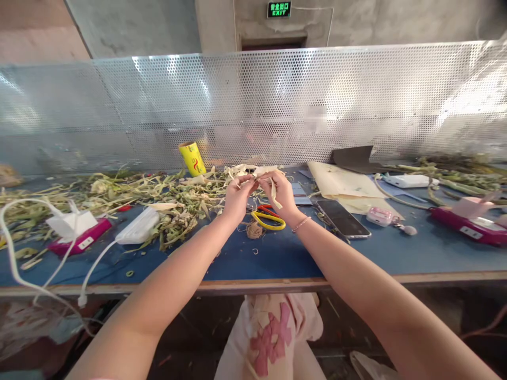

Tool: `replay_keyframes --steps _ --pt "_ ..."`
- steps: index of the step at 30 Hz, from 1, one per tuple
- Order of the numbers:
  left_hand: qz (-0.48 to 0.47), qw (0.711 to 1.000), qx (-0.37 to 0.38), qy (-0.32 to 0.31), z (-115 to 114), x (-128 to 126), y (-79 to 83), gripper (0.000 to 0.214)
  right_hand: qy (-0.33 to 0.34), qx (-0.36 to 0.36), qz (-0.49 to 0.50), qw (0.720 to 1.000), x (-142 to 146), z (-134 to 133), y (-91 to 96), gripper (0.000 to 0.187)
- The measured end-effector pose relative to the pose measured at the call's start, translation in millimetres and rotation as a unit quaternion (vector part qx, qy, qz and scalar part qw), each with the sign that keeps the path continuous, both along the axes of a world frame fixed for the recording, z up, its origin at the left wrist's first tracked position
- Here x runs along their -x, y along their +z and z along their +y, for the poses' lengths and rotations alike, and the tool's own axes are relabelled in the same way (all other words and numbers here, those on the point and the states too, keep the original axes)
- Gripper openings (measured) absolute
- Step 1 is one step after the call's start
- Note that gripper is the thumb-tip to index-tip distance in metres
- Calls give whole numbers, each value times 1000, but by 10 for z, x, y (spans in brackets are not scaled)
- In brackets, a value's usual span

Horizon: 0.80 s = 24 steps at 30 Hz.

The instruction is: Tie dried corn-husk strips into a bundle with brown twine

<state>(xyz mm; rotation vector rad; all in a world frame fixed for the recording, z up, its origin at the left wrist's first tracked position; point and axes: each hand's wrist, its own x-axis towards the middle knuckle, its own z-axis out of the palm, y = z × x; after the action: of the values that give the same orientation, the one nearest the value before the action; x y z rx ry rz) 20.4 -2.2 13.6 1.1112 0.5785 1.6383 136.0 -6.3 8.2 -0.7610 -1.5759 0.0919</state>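
Observation:
My left hand point(238, 198) and my right hand point(282, 195) meet over the blue table, fingers pinched together. Between them is a pale, dry, husk-like strip point(274, 194), one end hanging down by my right palm. What the fingertips press on is partly hidden. Just below lie scissors with yellow and red handles point(272, 226) and a small ball of brown twine point(254, 230). Behind the hands, more pale dry pieces point(242, 170) lie on the heap of dried plants point(178, 198).
A yellow roll point(191, 158) stands at the back. Left are a magenta power strip point(99, 235) and white charger point(138, 226) with cables. Right lie a phone point(344, 219), pink case point(380, 215), papers point(336, 182) and another power strip point(467, 227). A perforated metal screen point(273, 105) rises behind.

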Motion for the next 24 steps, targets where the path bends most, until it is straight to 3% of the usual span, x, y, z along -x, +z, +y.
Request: replay_keyframes --steps 7,14,20,24 --pt "0 1000 3 -21 6 6 -22 24 4 18 14 1000 -1 -39 24 11" --pt "38 998 29 -31 32 27 -35 29 27 118 52 991 -11 23 -3 21" --pt "72 997 21 -27 10 36 -11 28 35 132 67 988 -7 62 -17 21" --pt "65 994 -6 -91 -15 106 39 26 28 121 69 990 -34 53 5 23"
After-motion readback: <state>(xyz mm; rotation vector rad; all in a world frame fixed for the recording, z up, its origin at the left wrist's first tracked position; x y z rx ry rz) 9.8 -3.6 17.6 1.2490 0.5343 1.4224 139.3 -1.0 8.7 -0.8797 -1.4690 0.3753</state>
